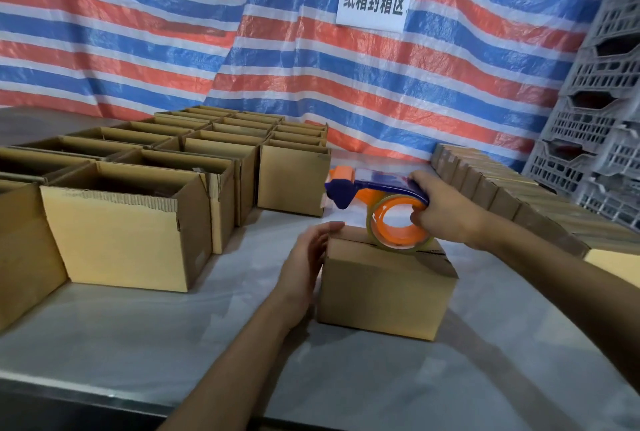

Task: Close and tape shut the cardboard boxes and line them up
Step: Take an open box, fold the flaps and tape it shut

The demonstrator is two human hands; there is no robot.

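**Taping a closed box on a packing table**

A red, white and blue striped tarp point(138, 32) hangs behind a pale table point(346, 378). One closed box point(381, 295) stands mid-table. Left of the box sit rows of open boxes point(128, 229). To its right and further back runs a line of sealed boxes point(502, 195), with grey crates point(595, 119) beyond.

The left hand point(304, 268) lies flat, fingers straight, against the box's left side, with the fingertips at its top edge. The right hand point(446, 212), above the box's right half, grips a tape gun point(374, 195). Its roll point(398, 222) sits at the box top, though contact is unclear.

The seam point(429, 252) runs left to right across the top. The gun's long axis lies along the seam, nose pointing left. The taping stroke will likely follow that line, and the right hand is nearer to it.
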